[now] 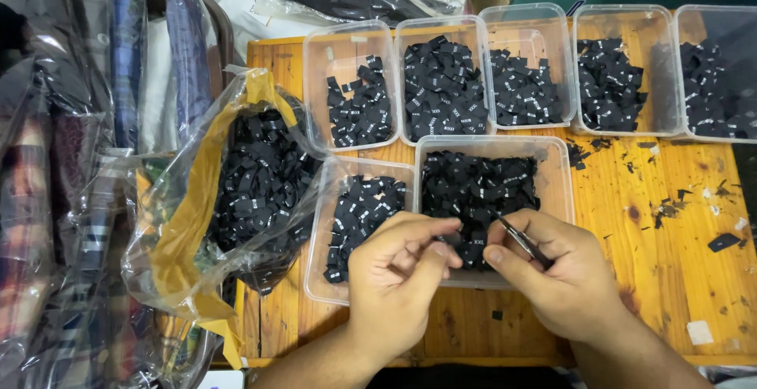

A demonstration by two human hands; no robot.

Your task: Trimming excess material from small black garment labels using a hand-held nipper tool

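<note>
Left hand (398, 275): bare, no glove, no ring or band on the fingers that show.
Left forearm (315, 361): bare up to the lower frame edge; no sleeve, no watch or bracelet at the wrist.
Right hand (556, 275): bare, no glove, no ring seen.
Right forearm (639, 357): bare to the frame edge, no sleeve or wristwear.
Nails: short and plain, without polish, on the thumbs and fingertips that show.

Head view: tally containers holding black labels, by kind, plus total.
Clear plastic tubs: 7
Clear plastic bag: 1
Total: 8
</note>
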